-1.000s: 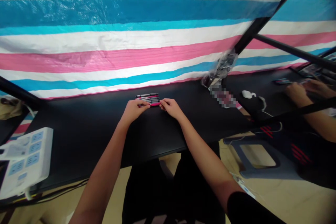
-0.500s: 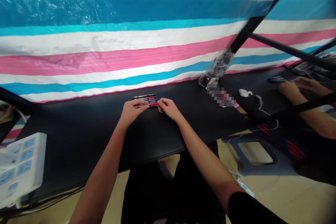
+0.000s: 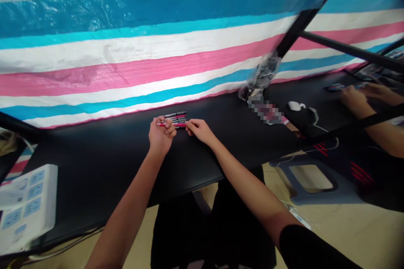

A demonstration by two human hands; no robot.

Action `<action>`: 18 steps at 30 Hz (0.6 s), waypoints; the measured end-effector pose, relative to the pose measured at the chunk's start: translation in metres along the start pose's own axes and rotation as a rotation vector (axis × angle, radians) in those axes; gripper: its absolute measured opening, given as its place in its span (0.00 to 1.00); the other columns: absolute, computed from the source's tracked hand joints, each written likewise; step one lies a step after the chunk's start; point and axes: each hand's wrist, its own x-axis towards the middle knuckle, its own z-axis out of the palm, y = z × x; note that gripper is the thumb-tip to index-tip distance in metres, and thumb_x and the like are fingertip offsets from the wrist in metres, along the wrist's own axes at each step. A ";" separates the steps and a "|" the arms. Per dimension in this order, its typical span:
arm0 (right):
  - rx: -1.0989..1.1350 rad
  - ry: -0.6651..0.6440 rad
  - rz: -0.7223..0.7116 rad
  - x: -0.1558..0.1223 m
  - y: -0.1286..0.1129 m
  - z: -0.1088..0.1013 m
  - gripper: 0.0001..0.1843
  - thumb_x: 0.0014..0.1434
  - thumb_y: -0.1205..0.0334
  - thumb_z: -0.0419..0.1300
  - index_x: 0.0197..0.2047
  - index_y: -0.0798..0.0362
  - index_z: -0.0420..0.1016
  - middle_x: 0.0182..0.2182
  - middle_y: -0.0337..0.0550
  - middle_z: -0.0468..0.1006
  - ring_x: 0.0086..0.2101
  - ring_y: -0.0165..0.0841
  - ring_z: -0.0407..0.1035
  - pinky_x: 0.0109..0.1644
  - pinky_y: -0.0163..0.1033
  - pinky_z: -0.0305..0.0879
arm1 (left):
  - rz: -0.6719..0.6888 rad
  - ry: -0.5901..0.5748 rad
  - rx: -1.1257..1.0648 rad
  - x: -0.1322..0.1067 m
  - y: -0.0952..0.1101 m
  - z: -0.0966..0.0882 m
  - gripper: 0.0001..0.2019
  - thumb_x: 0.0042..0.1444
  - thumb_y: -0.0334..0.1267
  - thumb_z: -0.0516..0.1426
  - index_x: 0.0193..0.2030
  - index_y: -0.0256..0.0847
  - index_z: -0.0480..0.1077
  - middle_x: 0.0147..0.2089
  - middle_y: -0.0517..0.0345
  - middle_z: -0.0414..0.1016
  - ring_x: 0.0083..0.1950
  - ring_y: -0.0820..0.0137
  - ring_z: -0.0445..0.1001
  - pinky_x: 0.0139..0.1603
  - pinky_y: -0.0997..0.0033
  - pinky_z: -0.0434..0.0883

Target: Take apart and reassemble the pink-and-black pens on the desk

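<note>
A red pen (image 3: 181, 125) lies crosswise between my two hands, just above the black tabletop. My left hand (image 3: 161, 135) is turned partly palm-up, its fingers curled around the pen's left part. The thumb and fingers of my right hand (image 3: 199, 130) pinch the pen's right end. Right behind them, several pens (image 3: 180, 113) lie side by side on the table, dark ones and a pink-red one among them. My fingers cover part of this row.
A white power strip (image 3: 34, 201) sits at the table's left end. Toward the right stand a plastic-wrapped item (image 3: 263, 75) and a white earbud case (image 3: 295, 106). Black frame bars (image 3: 293, 33) cross there. Another person's hands (image 3: 353, 96) are at work beyond, above a grey stool (image 3: 303, 180).
My left hand has rolled from palm-down to partly palm-up, its fingers curling around the red pen. My right hand keeps its pinch at the pen's right end.
</note>
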 end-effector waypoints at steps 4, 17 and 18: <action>0.001 -0.004 -0.029 0.003 0.005 0.002 0.23 0.58 0.39 0.64 0.37 0.53 0.76 0.26 0.38 0.74 0.28 0.32 0.68 0.35 0.37 0.65 | 0.022 0.070 -0.071 0.004 0.008 -0.004 0.22 0.75 0.51 0.40 0.36 0.43 0.65 0.24 0.63 0.59 0.17 0.75 0.53 0.19 0.74 0.53; -0.080 0.117 -0.084 0.006 0.017 0.004 0.19 0.52 0.46 0.71 0.39 0.53 0.81 0.29 0.39 0.77 0.30 0.32 0.68 0.39 0.39 0.67 | 0.013 0.129 -0.108 0.005 0.007 -0.009 0.27 0.74 0.51 0.33 0.35 0.42 0.65 0.24 0.63 0.57 0.18 0.74 0.53 0.20 0.72 0.54; -0.083 0.122 -0.083 0.007 0.019 0.004 0.19 0.53 0.46 0.71 0.39 0.53 0.81 0.29 0.39 0.77 0.30 0.32 0.68 0.39 0.39 0.67 | 0.005 0.131 -0.122 0.004 0.007 -0.008 0.26 0.74 0.50 0.33 0.35 0.42 0.65 0.24 0.63 0.57 0.18 0.74 0.53 0.20 0.72 0.54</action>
